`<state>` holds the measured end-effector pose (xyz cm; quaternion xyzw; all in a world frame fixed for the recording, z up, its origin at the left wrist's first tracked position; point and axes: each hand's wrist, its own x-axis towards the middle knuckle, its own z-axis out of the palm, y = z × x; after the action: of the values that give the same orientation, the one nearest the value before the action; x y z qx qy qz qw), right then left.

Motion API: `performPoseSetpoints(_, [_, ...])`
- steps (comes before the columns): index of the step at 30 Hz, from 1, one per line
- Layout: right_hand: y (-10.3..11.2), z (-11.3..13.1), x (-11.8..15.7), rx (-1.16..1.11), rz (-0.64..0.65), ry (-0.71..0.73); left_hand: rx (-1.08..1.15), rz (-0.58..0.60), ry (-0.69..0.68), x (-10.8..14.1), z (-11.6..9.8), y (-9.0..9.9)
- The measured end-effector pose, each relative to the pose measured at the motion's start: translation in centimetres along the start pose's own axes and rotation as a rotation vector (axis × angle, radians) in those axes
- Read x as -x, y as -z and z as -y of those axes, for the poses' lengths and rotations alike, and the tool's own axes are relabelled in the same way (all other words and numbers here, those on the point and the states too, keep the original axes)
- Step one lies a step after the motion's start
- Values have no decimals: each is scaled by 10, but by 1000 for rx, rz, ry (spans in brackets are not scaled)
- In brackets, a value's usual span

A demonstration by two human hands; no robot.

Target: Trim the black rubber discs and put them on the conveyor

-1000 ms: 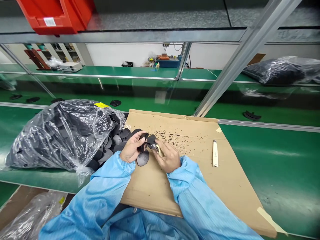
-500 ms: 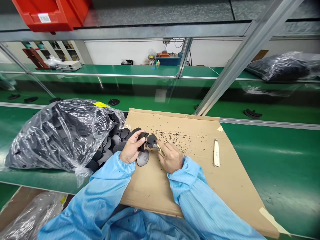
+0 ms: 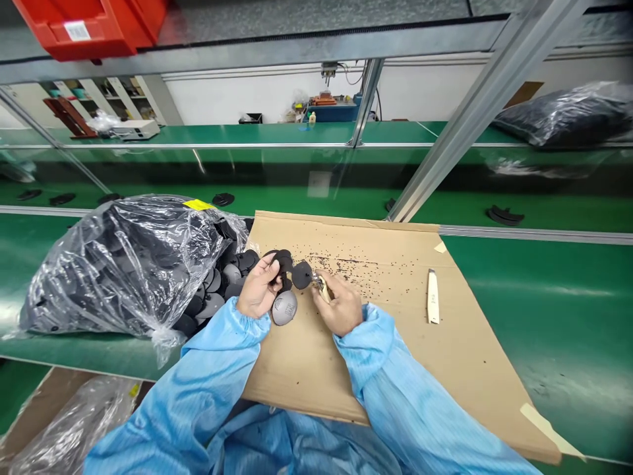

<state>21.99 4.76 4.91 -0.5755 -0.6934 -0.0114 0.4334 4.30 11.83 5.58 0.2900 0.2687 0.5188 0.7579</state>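
Note:
In my left hand (image 3: 258, 290), closed fingers pinch a black moulded plastic part (image 3: 283, 261) above the cardboard sheet (image 3: 386, 369). A round black piece (image 3: 302, 274) sticks out to its right, seemingly joined to it. My right hand (image 3: 342, 307) is wrapped round small cutting pliers (image 3: 323, 289) with cream handles. Their metal jaws are close to the round piece's right edge; I cannot tell whether they touch. A grey oval disc (image 3: 285, 308) with markings lies on the cardboard just below my left hand. Tiny black scraps (image 3: 356, 267) are scattered beyond my hands.
A clear plastic bag (image 3: 113, 264) of dark discs lies at left, with loose discs (image 3: 213, 305) spilling toward the cardboard. A cream cutter-like tool (image 3: 433, 297) lies at right. A slanted metal post (image 3: 445, 132) stands behind the cardboard; a red bin (image 3: 93, 33) sits on the shelf above.
My left hand has turned the black part, so the round piece shows flatter. The pliers have shifted slightly right, away from the round piece. The whole view has moved slightly.

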Motion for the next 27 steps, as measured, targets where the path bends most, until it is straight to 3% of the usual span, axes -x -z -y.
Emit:
performPoseSetpoints(10, [-7,15,3,28,145,100,118,110,131,2,7,-3])
performPoseSetpoints(20, [-4,20,4,61,302,99,28,249,165,7,6,-3])
performPoseSetpoints(27, [12,26,-3,94,560,38,-34,259,151,6,8,1])
